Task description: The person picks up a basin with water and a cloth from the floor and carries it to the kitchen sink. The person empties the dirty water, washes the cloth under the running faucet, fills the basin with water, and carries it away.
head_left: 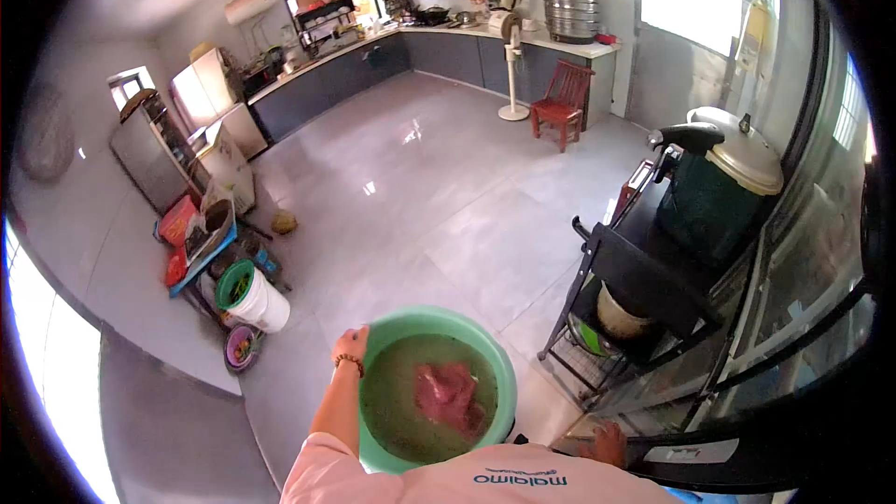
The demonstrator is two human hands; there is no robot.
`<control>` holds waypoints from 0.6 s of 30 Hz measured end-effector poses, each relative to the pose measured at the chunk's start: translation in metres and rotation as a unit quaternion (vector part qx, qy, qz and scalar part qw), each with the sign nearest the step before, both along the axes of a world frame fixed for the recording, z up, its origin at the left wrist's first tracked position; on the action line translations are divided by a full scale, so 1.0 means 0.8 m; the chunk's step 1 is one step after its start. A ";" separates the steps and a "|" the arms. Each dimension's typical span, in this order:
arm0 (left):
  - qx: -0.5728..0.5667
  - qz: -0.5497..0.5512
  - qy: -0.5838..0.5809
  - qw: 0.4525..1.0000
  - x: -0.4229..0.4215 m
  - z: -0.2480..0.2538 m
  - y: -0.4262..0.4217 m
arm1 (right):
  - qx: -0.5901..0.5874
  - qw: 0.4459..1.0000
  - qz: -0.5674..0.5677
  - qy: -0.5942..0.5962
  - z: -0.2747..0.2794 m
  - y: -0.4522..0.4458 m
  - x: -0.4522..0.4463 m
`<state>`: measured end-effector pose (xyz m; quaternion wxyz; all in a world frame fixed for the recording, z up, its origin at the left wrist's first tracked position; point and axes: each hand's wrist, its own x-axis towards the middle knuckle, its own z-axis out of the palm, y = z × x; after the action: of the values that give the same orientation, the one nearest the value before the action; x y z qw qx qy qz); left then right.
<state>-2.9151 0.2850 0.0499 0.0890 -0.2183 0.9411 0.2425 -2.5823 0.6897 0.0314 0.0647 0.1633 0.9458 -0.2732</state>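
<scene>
A light green plastic basin [507, 364] is held against my front, at the bottom middle. It contains murky water with a dark pink, wet piece of cloth or similar soft thing [450, 399] partly above the surface; I cannot make out its exact kind. My left hand [351, 345], with a beaded bracelet at the wrist, is closed over the basin's left rim. Lower right, my right hand [607, 445] is beside the dark door frame [691, 448], its fingers partly visible and apart. Whether it touches the frame is unclear.
On the right, a black rack [644, 280] carries a large dark green pot [714, 196]. A white bucket [266, 306] and a purple basin [241, 347] stand at left. Farther off are a red chair [562, 105], a white fan [513, 65] and kitchen counters [327, 93].
</scene>
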 end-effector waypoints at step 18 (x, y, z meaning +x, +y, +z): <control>-0.010 -0.204 0.002 0.979 -0.224 -0.005 0.092 | 0.355 0.872 -0.107 -0.321 0.153 0.001 -0.026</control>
<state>-3.0940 0.3586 0.0462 0.1324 -0.0222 0.9683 0.2105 -2.6030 0.6908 0.1541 0.2727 0.3539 0.8831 0.1431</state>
